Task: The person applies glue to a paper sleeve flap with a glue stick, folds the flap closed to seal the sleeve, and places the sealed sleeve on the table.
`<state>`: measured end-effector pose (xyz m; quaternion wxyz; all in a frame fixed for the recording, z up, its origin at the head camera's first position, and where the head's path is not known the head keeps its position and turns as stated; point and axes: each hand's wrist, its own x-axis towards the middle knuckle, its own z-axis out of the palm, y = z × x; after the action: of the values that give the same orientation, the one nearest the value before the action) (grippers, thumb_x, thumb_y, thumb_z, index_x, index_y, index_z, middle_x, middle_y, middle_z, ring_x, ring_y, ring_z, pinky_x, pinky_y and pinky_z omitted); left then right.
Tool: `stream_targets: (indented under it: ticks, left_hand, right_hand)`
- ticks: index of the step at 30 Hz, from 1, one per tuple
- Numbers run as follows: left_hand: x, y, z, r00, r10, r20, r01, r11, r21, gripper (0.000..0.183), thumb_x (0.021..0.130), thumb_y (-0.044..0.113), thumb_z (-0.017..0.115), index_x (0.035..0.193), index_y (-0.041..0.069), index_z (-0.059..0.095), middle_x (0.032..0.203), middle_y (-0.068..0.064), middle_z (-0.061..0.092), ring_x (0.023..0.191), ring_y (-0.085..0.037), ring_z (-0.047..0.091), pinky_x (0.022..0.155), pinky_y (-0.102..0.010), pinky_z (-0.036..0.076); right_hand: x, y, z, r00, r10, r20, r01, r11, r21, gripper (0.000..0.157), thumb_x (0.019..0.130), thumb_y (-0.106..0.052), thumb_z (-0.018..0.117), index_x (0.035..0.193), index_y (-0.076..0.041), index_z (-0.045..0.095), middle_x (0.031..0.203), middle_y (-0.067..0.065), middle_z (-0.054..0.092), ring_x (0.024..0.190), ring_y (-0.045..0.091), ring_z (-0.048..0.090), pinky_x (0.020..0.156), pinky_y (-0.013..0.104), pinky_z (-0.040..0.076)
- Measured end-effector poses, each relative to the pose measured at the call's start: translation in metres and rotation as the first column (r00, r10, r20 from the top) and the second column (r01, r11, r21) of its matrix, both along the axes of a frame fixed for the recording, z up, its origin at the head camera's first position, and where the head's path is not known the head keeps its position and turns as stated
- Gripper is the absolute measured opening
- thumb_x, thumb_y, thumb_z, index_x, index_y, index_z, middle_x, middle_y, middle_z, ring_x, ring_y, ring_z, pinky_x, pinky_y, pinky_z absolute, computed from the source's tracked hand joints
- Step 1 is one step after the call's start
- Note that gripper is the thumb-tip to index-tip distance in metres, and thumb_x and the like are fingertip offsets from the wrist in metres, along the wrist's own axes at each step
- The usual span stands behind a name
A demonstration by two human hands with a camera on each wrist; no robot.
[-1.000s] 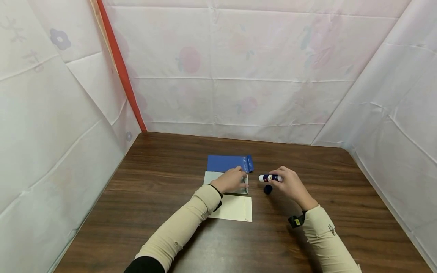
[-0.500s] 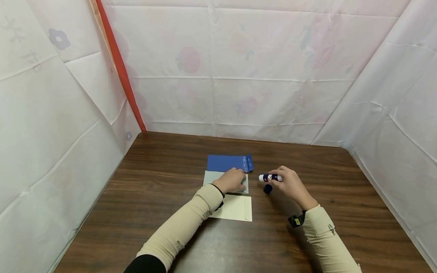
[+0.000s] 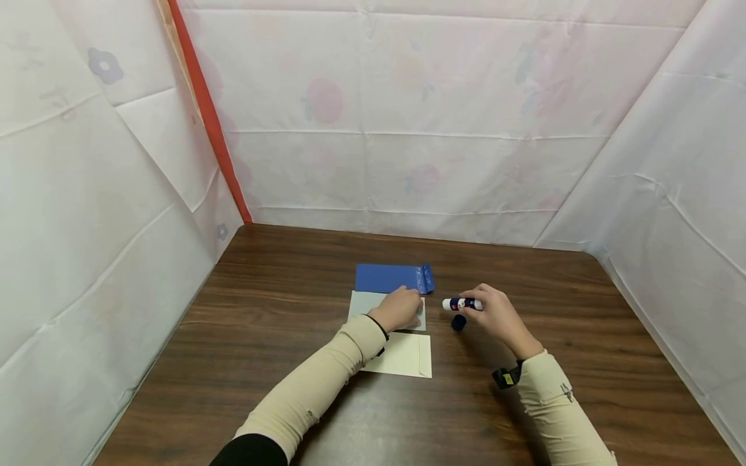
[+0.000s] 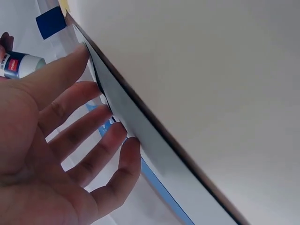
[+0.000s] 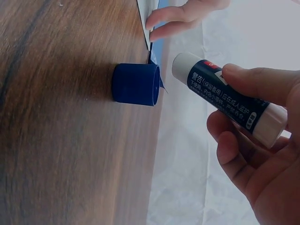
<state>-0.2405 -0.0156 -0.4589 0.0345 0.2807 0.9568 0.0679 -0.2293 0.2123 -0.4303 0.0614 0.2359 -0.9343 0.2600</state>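
Note:
My left hand (image 3: 399,308) lies on the right end of a grey envelope (image 3: 361,303). In the left wrist view its fingers (image 4: 96,154) are spread and loosely bent, their tips touching the envelope along the flap end. Part of that end is hidden under the hand in the head view. My right hand (image 3: 498,317) holds a glue stick (image 5: 225,89) between thumb and fingers, above the table and pointing left. The glue stick is uncapped, its white end showing. Just below it, the dark blue cap (image 5: 136,84) stands on the table.
Beyond the grey envelope lies a blue envelope (image 3: 384,277) with a creased, shiny flap at its right end. A cream envelope (image 3: 402,356) lies nearer me, partly under my left wrist. White patterned cloth (image 3: 361,116) walls the brown wooden table (image 3: 280,285).
The fingers of my left hand have come down from slightly raised onto the right end of the grey envelope, which now lies flatter. My right hand and the glue stick have stayed in place.

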Motion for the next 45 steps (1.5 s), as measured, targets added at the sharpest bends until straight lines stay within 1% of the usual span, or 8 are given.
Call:
stream_targets:
  ticks: [6, 11, 18, 22, 25, 32, 40, 45]
  left_hand:
    - [-0.0007, 0.0032, -0.0023, 0.998, -0.001, -0.058, 0.005, 0.998, 0.066, 0.006, 0.083, 0.016, 0.078, 0.080, 0.011, 0.076, 0.086, 0.000, 0.071, 0.080, -0.016, 0.066, 0.078, -0.027, 0.052]
    - [-0.0011, 0.0060, -0.0042, 0.995, -0.002, -0.101, 0.008, 0.998, 0.057, 0.018, 0.086, 0.008, 0.071, 0.068, 0.012, 0.069, 0.074, 0.000, 0.068, 0.068, -0.014, 0.062, 0.069, -0.025, 0.052]
    - [-0.0006, 0.0069, -0.0010, 0.998, -0.016, -0.064, 0.020, 0.998, 0.066, 0.045, 0.089, 0.000, 0.062, 0.054, 0.016, 0.038, 0.052, 0.003, 0.042, 0.054, -0.010, 0.032, 0.057, -0.023, 0.033]
    - [-0.0002, 0.0060, 0.0013, 0.998, -0.032, -0.050, 0.035, 0.997, 0.067, 0.049, 0.089, -0.001, 0.060, 0.054, 0.017, 0.030, 0.052, 0.005, 0.028, 0.054, -0.010, 0.024, 0.054, -0.022, 0.025]
    - [-0.0004, 0.0053, 0.0018, 0.997, -0.039, -0.062, 0.042, 0.998, 0.054, 0.047, 0.088, 0.000, 0.062, 0.054, 0.016, 0.033, 0.051, 0.005, 0.031, 0.053, -0.009, 0.027, 0.053, -0.021, 0.027]
    - [-0.0002, 0.0047, 0.0000, 0.996, -0.018, -0.092, 0.020, 1.000, 0.024, 0.034, 0.085, 0.007, 0.069, 0.058, 0.014, 0.050, 0.060, 0.000, 0.061, 0.055, -0.009, 0.042, 0.057, -0.023, 0.043]
    - [-0.0001, 0.0009, 0.0024, 0.999, 0.010, -0.053, -0.006, 0.997, 0.074, 0.021, 0.082, 0.012, 0.076, 0.064, 0.011, 0.067, 0.064, 0.001, 0.067, 0.063, -0.012, 0.062, 0.064, -0.026, 0.052]
    - [0.0007, 0.0001, 0.0037, 0.999, 0.020, -0.035, -0.017, 0.997, 0.077, 0.022, 0.081, 0.015, 0.079, 0.064, 0.011, 0.066, 0.064, 0.001, 0.067, 0.064, -0.013, 0.061, 0.068, -0.028, 0.053]
  right_hand:
    - [-0.0002, -0.0003, -0.0005, 1.000, -0.002, 0.008, 0.002, 1.000, -0.005, 0.028, 0.082, -0.013, 0.078, 0.108, -0.003, 0.073, 0.095, 0.010, 0.065, 0.076, 0.016, 0.057, 0.060, 0.026, 0.045]
    - [-0.0001, -0.0005, -0.0010, 1.000, -0.005, 0.005, 0.005, 1.000, -0.003, 0.028, 0.082, -0.013, 0.078, 0.108, -0.003, 0.073, 0.095, 0.010, 0.065, 0.076, 0.016, 0.057, 0.060, 0.026, 0.045]
    - [0.0005, -0.0001, -0.0018, 1.000, -0.007, -0.003, 0.007, 1.000, -0.008, 0.028, 0.082, -0.013, 0.078, 0.108, -0.003, 0.073, 0.094, 0.009, 0.065, 0.074, 0.015, 0.055, 0.059, 0.025, 0.044]
    - [0.0006, -0.0002, -0.0021, 1.000, -0.009, -0.005, 0.009, 1.000, -0.011, 0.028, 0.082, -0.012, 0.078, 0.107, -0.003, 0.073, 0.094, 0.009, 0.065, 0.075, 0.015, 0.056, 0.060, 0.026, 0.044]
    - [0.0002, -0.0001, -0.0017, 1.000, -0.010, -0.004, 0.010, 1.000, -0.011, 0.027, 0.082, -0.012, 0.078, 0.107, -0.003, 0.073, 0.094, 0.010, 0.065, 0.075, 0.016, 0.056, 0.060, 0.026, 0.045]
    - [-0.0003, -0.0001, -0.0009, 1.000, -0.009, 0.008, 0.009, 1.000, -0.011, 0.028, 0.083, -0.012, 0.077, 0.108, -0.003, 0.073, 0.095, 0.010, 0.065, 0.076, 0.016, 0.056, 0.059, 0.025, 0.044]
    - [-0.0008, -0.0006, -0.0014, 1.000, -0.008, -0.004, 0.008, 1.000, -0.012, 0.027, 0.082, -0.012, 0.077, 0.108, -0.002, 0.073, 0.096, 0.011, 0.065, 0.076, 0.017, 0.057, 0.060, 0.025, 0.045]
    - [-0.0009, -0.0011, -0.0020, 1.000, 0.001, 0.011, -0.001, 1.000, -0.015, 0.028, 0.083, -0.012, 0.077, 0.109, -0.002, 0.072, 0.097, 0.011, 0.064, 0.077, 0.017, 0.058, 0.060, 0.026, 0.046]
